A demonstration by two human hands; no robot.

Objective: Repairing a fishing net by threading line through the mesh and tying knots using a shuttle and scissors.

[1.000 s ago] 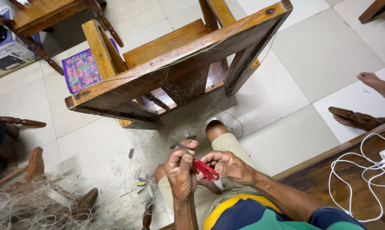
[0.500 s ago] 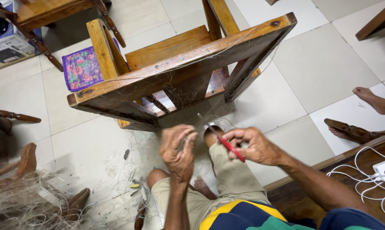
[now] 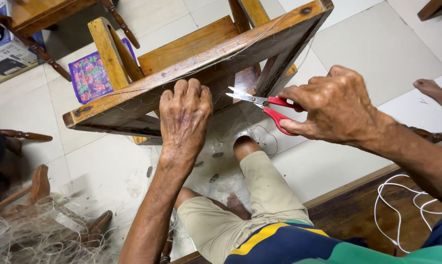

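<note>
Netting (image 3: pixel 30 239), a tangled heap of pale fine filament, fills the lower left of the frame beside dark turned wood, and more of it, nearly see-through, drapes from the middle of the picture down over the person's lap. Above it an overturned wooden frame (image 3: pixel 201 58) of thick, stiff beams slants from the left middle up to the upper right, with a flowered purple pouch (image 3: pixel 89 78) behind its left post. The left hand (image 3: pixel 184 117), at centre, is curled shut with its knuckles against the lower beam, apparently pinching strands too thin to make out. Just right of it, the red-handled scissors (image 3: pixel 265 105) sit in the right hand (image 3: pixel 336 110), fingers through the loops and closed on the handles, blades slightly parted and pointing left at the mesh near the beam. The mesh looks light, limp and quick to snag, so it is best held pinched taut close to the blades; the frame looks heavy and rigid enough to brace against. A white cord (image 3: pixel 402 210) coils at lower right.
</note>
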